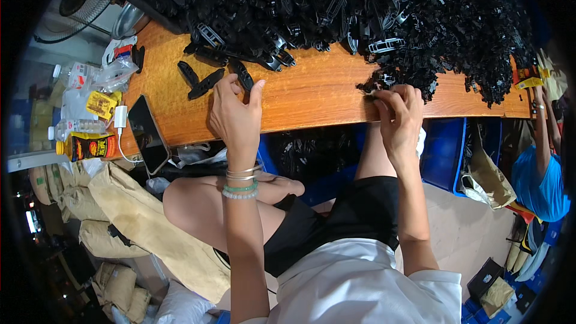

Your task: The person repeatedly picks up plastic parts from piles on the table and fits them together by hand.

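Observation:
My left hand (236,117) is over the wooden table, thumb and fingers apart around the near end of a long black plastic part (241,74). Just left of it lie two similar black parts, one slanting (206,84) and one near the table's left side (188,72). Bracelets circle my left wrist. At the table's front edge, my right hand (401,121) has its thumb and forefinger brought together at the rim of a heap of small black plastic pieces (429,78). A tiny dark piece (369,95) shows at those fingertips, too small to make out well.
A large heap of black plastic parts (288,6) covers the back of the wooden table (312,99). A phone (149,135), white charger (120,117) and bottles (78,128) lie left. Blue bins (444,153) stand under the table. Another person (540,174) sits at the far right.

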Demonstrator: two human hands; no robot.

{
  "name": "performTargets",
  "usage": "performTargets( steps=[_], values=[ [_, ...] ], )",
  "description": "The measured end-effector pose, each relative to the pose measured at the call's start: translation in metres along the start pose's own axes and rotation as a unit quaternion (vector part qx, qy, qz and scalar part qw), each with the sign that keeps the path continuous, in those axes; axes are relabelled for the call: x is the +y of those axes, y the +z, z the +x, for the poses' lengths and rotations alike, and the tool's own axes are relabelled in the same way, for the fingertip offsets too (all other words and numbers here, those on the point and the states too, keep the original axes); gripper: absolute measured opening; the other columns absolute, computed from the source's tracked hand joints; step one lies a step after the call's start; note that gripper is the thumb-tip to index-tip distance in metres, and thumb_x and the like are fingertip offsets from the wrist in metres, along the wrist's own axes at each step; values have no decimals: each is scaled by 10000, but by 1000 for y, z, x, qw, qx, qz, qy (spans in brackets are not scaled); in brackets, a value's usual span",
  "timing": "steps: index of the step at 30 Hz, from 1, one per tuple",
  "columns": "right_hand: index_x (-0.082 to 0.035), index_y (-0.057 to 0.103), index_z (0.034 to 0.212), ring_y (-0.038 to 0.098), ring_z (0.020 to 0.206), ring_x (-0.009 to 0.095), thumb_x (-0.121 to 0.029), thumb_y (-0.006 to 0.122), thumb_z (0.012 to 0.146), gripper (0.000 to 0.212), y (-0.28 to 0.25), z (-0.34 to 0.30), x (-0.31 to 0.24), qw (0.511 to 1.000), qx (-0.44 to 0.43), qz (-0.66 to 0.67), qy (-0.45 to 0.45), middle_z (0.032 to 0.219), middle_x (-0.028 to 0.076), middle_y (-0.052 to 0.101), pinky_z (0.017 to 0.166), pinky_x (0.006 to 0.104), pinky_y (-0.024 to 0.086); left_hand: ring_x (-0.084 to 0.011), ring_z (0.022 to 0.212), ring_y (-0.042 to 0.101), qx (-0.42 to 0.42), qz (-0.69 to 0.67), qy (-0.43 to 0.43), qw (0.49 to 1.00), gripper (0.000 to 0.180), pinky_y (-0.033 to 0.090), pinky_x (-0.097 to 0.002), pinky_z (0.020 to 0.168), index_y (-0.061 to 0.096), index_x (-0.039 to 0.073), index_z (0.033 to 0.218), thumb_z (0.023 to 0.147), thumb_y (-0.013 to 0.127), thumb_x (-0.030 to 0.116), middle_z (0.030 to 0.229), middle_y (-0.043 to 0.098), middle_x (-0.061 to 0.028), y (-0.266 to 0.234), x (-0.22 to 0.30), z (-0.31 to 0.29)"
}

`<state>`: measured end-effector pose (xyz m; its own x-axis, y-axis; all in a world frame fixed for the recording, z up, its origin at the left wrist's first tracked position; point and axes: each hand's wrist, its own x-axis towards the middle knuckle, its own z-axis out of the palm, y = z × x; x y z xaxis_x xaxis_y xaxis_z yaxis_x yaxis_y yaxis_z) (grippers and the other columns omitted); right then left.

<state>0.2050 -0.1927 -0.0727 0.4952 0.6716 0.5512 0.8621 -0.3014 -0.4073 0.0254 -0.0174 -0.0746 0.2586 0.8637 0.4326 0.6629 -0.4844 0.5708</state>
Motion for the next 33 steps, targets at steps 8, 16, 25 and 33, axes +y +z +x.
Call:
performTargets(
  steps=[8, 16, 25, 33],
  values=[
    [-6, 536, 843, 522, 822, 289, 52, 634, 707, 177, 16, 0, -8, 993, -40, 110, -29, 878, 110, 549, 742, 368, 402, -117, 580, 560, 26, -127, -47, 990, 148, 412, -219, 511, 577, -26, 925, 838, 596, 92, 744, 589, -58, -3, -27, -17],
    [-5, 552, 910, 543, 877, 296, 136, 531, 714, 242, 16, -4, -26, 973, 14, 228, 42, 919, 137, 552, 787, 355, 435, -160, 674, 626, -170, -508, -235, 811, 225, 532, -240, 581, 569, -90, 1034, 827, 585, -4, 814, 619, -122, -32, 9, -27],
    [41, 652, 913, 583, 838, 145, 48, 628, 784, 132, -1, -3, -47, 846, -54, 500, 178, 916, 92, 602, 721, 237, 474, -146, 690, 627, -316, -534, -169, 766, 280, 545, -234, 620, 564, -91, 1063, 787, 607, -85, 828, 619, -107, -34, 27, -36],
    [-9, 657, 809, 525, 780, 233, 4, 701, 666, 150, 0, 5, -55, 933, -82, 349, 28, 842, 77, 587, 689, 317, 407, -200, 742, 659, -350, -534, -154, 754, 265, 558, -262, 654, 553, -93, 1057, 796, 599, -76, 840, 629, -147, -38, 34, -38]
  ],
)
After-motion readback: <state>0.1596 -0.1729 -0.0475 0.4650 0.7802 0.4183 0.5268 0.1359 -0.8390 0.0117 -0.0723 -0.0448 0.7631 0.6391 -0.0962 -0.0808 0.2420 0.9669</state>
